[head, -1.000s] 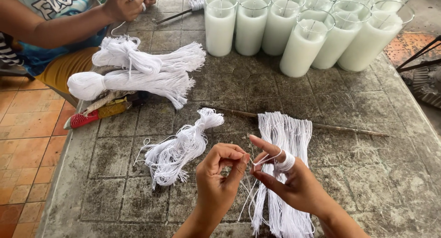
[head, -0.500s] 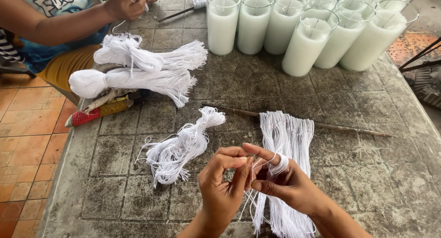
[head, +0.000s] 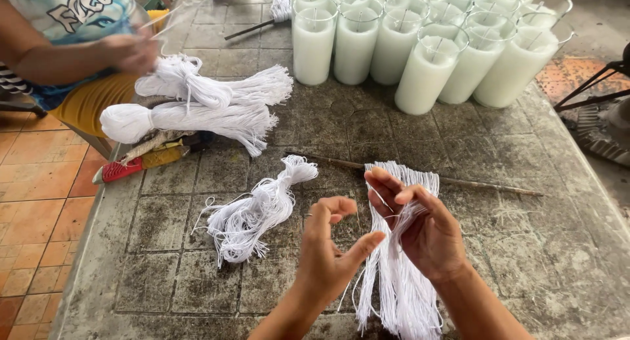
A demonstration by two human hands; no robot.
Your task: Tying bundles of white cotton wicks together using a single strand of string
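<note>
My right hand (head: 423, 228) is raised over a flat bunch of white wick strings (head: 403, 284) on the grey table (head: 525, 248). Its thumb presses a few of those strings against the fingers, and they trail down from the palm. My left hand (head: 331, 251) hovers just left of it, fingers and thumb apart and nothing gripped. A knotted bundle of white strings (head: 259, 209) lies further left on the table.
Several glass jars of white candle wax (head: 426, 51) stand at the back. Two large string hanks (head: 197, 104) lie at back left, before another person (head: 72, 25) with moving hands. A thin stick (head: 489, 185) and a red-handled tool (head: 121, 169) rest on the table.
The loop wound round my right forefinger is gone. My left hand let go of the string and spread apart. The other person's hands dropped toward the hanks.
</note>
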